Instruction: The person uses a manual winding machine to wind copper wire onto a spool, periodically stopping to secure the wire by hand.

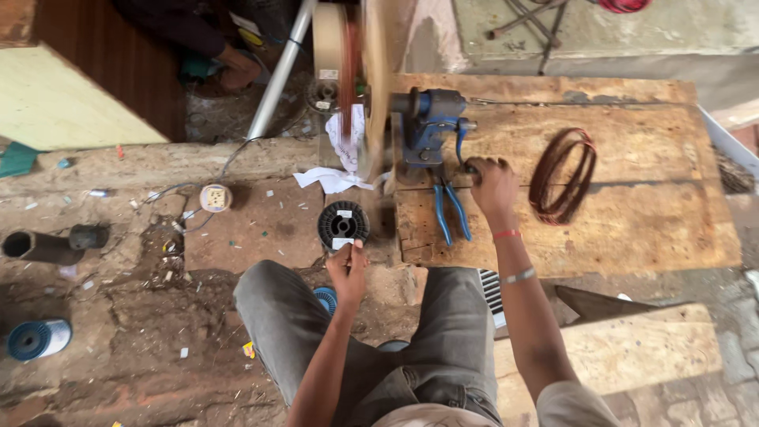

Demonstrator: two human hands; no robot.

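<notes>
Winding under way, likely; right hand (489, 175) closed on blue winder's crank handle (466, 146); left hand (348, 265) pinching wire by black spool (343, 224); steady tension needed.

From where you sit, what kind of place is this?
Probably a small, rough workshop for winding wire coils. A blue hand-cranked winder stands on a worn wooden board, a loose coil of copper wire lies beside it, and a black wire spool sits on the dusty floor.

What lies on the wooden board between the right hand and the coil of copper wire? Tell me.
Nothing: in the head view, bare board separates the right hand from the wire coil.
</notes>
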